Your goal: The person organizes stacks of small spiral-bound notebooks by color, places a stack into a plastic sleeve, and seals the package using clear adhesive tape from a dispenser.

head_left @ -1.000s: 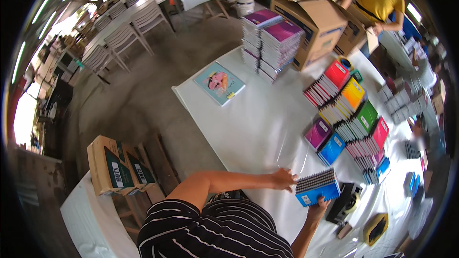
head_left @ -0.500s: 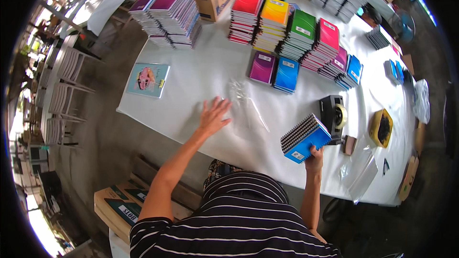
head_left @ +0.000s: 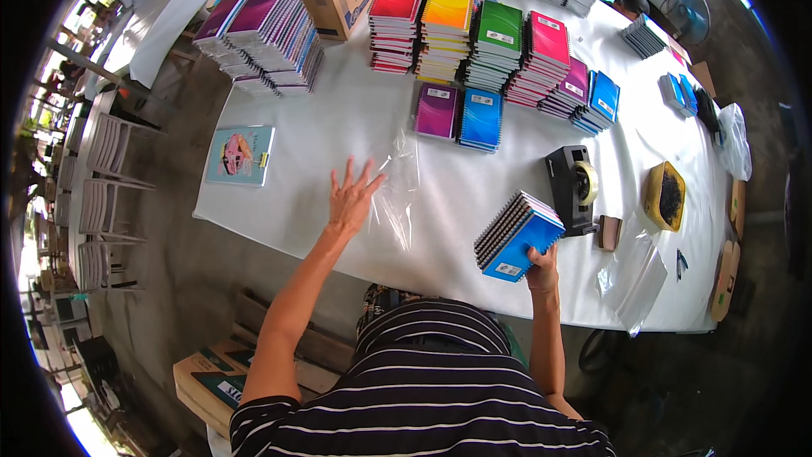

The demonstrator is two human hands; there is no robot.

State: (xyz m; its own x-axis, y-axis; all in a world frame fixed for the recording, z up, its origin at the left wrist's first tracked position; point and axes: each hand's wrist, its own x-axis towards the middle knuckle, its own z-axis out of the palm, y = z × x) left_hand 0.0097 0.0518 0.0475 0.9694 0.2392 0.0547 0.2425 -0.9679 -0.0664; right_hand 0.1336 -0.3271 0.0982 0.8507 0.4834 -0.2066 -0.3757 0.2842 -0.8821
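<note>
My right hand (head_left: 544, 269) grips a small stack of blue spiral notebooks (head_left: 526, 244), held tilted over the table's near edge with its thumb on the blue cover. Left of it, my left hand (head_left: 350, 196) is open over the white table (head_left: 296, 220), palm down and fingers spread. A clear plastic sleeve (head_left: 397, 195) lies right beside those fingers; whether the fingertips touch it I cannot tell. Beyond the sleeve, a purple notebook (head_left: 437, 110) and a blue notebook (head_left: 480, 118) lie side by side.
Stacks of red (head_left: 394, 25), yellow (head_left: 446, 34) and green notebooks (head_left: 496, 42) line the far side. A purple-topped pile (head_left: 262, 38) and a teal picture-covered book (head_left: 240, 155) are left. Rightward are a tape dispenser (head_left: 572, 190), a yellow tub (head_left: 665, 195) and plastic sleeves (head_left: 633, 281).
The view has shifted, so things on the table appear further left. The clear sleeve has swung straighter and closer to my left hand. My right hand keeps its hold on the blue notebooks.
</note>
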